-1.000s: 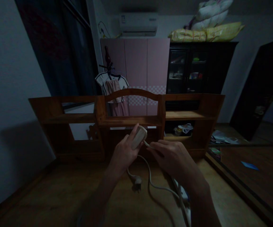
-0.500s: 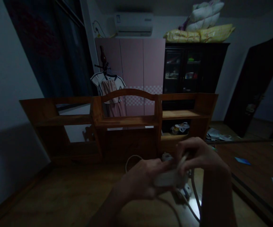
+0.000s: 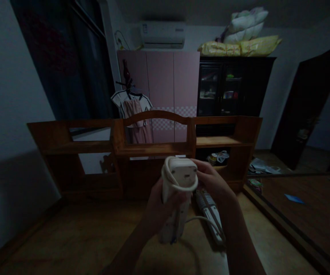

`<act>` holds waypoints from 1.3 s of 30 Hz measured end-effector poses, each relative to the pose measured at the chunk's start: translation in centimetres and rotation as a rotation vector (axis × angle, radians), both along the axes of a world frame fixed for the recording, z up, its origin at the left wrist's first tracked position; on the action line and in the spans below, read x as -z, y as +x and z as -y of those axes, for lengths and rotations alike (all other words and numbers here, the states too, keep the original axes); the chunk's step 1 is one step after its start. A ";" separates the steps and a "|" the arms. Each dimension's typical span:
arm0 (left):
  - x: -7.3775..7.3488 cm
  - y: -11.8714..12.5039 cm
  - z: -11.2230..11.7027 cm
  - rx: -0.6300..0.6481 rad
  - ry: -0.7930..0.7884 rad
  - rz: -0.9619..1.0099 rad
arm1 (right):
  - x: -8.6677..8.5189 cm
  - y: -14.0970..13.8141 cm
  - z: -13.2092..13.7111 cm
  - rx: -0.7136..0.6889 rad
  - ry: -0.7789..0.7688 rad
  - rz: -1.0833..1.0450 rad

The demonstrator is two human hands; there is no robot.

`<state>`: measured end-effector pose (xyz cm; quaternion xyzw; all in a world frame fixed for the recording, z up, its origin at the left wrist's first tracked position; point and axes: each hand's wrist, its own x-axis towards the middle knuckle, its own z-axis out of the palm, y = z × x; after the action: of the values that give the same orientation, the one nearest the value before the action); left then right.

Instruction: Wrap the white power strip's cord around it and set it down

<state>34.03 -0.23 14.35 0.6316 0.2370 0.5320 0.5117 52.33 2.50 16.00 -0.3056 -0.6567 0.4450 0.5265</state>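
Observation:
A white power strip (image 3: pixel 179 187) stands upright in my left hand (image 3: pixel 160 208), whose fingers are wrapped round its body. Its white cord (image 3: pixel 172 183) is looped over the strip's top end and trails down to the right. My right hand (image 3: pixel 213 183) is closed on the strip's right side near the top, fingers pinched by the cord. A second white power strip (image 3: pixel 210 215) lies flat on the wooden desk (image 3: pixel 67 240) just below my right hand.
A wooden hutch with shelves (image 3: pixel 153 147) runs along the desk's back edge, with small items (image 3: pixel 218 157) in its right compartment. Behind stand a pink wardrobe (image 3: pixel 165 88) and a dark cabinet (image 3: pixel 230 86). A mirror (image 3: pixel 305 202) lies at the right.
The power strip went from low and flat between my hands to upright in my left hand. The cord now loops over its top end, and both hands have risen towards the middle.

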 end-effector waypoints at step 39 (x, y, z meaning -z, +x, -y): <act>0.1 -2.9 -5.2 -0.197 0.385 -0.616 | -2.4 -1.2 5.0 0.454 0.587 0.612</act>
<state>31.13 4.93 14.22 0.8209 0.3351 0.3983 0.2349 51.10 -2.45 18.36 -0.3967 -0.7961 0.0040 0.4570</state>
